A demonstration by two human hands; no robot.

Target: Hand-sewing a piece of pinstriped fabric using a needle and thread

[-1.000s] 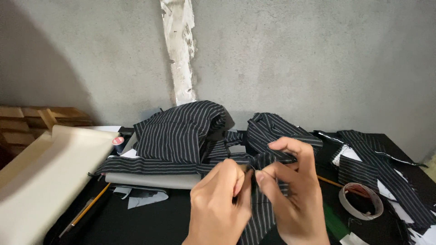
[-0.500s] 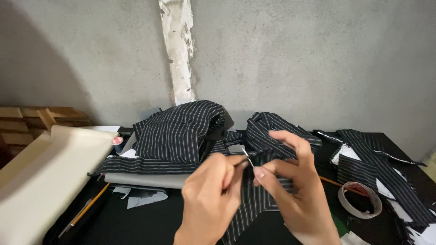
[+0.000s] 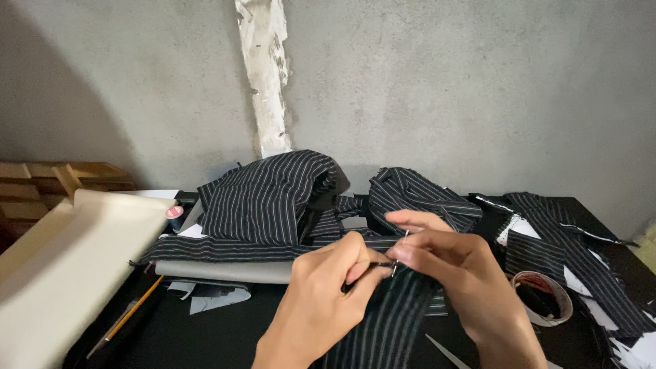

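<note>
My left hand (image 3: 321, 294) and my right hand (image 3: 454, 273) meet over a strip of black pinstriped fabric (image 3: 386, 324) that hangs down toward me. Both pinch its upper edge, fingertips almost touching. A thin metal pin or needle (image 3: 400, 249) sticks up between the fingertips; which hand grips it is unclear. Behind the hands lies a heap of the same striped cloth (image 3: 266, 201).
A roll of tape (image 3: 543, 297) lies right of my right hand. More striped pieces (image 3: 574, 239) spread at the right. A beige board (image 3: 61, 266) and a yellow pencil (image 3: 130, 314) lie at the left, wooden blocks (image 3: 48, 181) behind. Scissor tip (image 3: 444, 352) is at bottom. A grey wall stands behind.
Both hands have shifted slightly right and lower with the strip. The fingertips have drawn closer together at the fabric's upper edge.
</note>
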